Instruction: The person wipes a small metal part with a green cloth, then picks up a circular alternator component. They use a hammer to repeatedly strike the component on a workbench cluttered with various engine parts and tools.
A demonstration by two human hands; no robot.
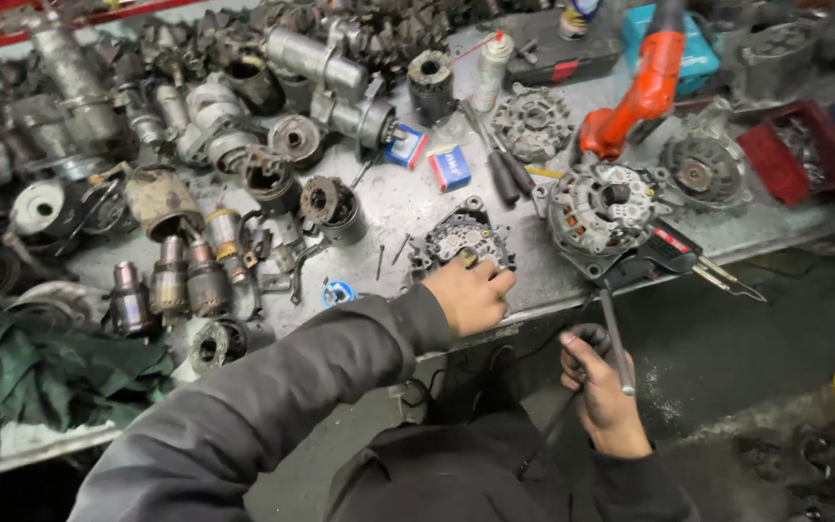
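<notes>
My left hand, in a grey sleeve, rests with curled fingers on a dark, ring-shaped alternator part lying near the front edge of the metal workbench. Below the bench edge, my right hand is closed around a thin metal-tipped tool with a black cable trailing from it. The tool's tip points up toward a round alternator housing showing copper windings.
Many starter and alternator parts crowd the bench's left and back. Two screwdrivers, small blue boxes, a spray can, an orange power tool, a red bin and a green cloth lie around.
</notes>
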